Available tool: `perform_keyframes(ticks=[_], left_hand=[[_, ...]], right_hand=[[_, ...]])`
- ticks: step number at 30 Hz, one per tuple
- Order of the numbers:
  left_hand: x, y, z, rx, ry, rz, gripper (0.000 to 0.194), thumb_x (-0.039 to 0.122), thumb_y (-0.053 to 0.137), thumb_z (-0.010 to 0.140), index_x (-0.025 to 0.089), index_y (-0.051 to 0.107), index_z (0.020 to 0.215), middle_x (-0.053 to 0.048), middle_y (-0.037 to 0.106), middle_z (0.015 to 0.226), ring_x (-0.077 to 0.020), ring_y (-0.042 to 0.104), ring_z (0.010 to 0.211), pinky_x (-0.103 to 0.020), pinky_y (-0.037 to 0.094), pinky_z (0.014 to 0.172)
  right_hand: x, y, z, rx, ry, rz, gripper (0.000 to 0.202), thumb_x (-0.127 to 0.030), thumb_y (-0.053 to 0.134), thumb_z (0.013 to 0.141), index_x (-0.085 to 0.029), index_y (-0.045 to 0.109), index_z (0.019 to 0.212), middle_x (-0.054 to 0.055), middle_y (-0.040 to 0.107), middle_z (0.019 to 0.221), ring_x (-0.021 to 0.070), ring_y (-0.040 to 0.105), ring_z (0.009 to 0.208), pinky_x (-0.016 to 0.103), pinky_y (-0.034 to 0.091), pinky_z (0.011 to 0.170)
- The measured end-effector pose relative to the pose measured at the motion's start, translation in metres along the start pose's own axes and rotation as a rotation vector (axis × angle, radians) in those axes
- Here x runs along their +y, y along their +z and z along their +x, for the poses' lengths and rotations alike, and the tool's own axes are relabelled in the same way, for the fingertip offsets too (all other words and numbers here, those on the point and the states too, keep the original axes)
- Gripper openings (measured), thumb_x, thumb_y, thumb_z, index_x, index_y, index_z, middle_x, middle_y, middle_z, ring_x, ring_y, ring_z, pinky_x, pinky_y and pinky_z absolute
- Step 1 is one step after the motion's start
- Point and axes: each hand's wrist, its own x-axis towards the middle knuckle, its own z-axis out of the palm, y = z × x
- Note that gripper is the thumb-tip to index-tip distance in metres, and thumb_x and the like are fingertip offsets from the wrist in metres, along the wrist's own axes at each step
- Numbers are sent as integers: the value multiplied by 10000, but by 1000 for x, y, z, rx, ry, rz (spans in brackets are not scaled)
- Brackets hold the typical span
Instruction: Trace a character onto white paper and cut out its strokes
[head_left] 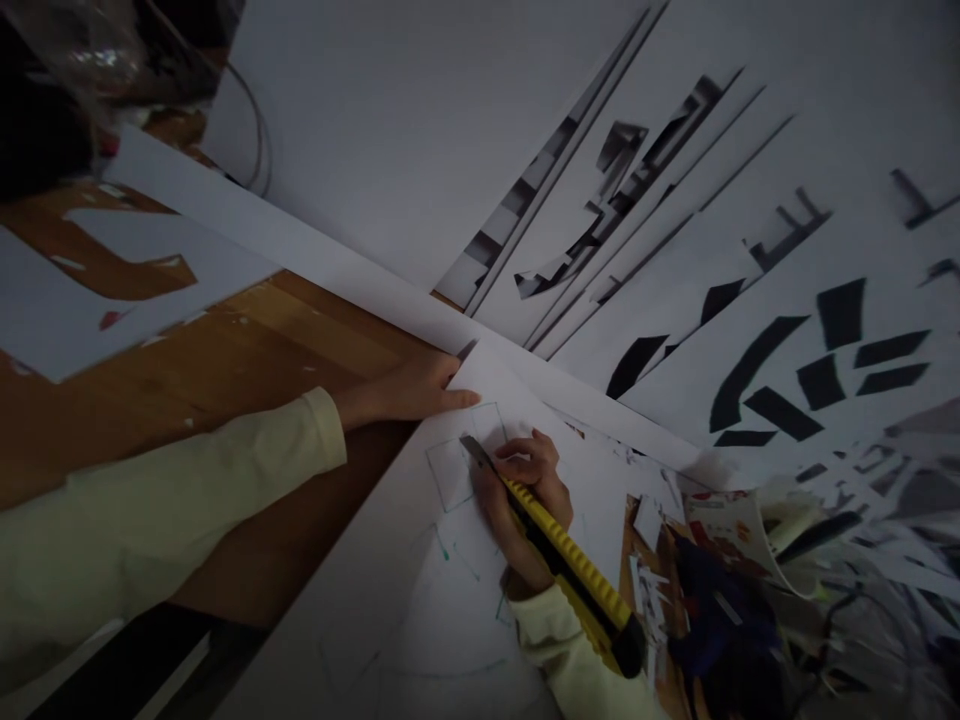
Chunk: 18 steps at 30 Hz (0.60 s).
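Observation:
My right hand (525, 495) is closed around a yellow and black utility knife (570, 565). The knife's bare blade points up and left over a white sheet (360, 590) marked with thin green outlines, near a drawn square. Whether the blade touches the sheet cannot be made out. At the sheet's upper left edge, my left hand (420, 390) grips it, the thumb lying on top and the other fingers partly hidden.
White panels with cut-out shapes (637, 200) lean behind a long white strip (360, 255). A cut white sheet (45, 320) lies on the wooden table (322, 330). Right, a paper cup (739, 540) holding tools stands beside paper scraps (651, 600).

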Motion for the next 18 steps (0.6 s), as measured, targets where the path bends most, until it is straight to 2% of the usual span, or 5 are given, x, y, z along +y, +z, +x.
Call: perform_keyframes(ticks=[5,9,18], left_hand=[[2,-1,-3,-42,-7,54,299,456,573,809,192,487,696,8,507,675,-132,427,624,-259,279,534],[0,-1,-1,-54,-9,76,304,476,557,805,176,544,759,-25,575,737,-155,486,662,-263,316,548],[-4,-1,0,-45,-29,132,314,489,559,806,182,548,742,-34,600,743,-169,528,657,-266,324,542]], right_hand=[[-4,1,1,-12,25,38,173,-130,700,801,-246,590,869,-36,665,853,161,668,821,540,382,1094],[-9,3,2,-21,67,65,142,-160,696,815,-242,588,858,-32,666,860,163,665,810,530,397,1088],[-11,7,2,1,148,100,111,-184,681,846,-246,589,850,-18,682,874,188,672,863,545,435,1059]])
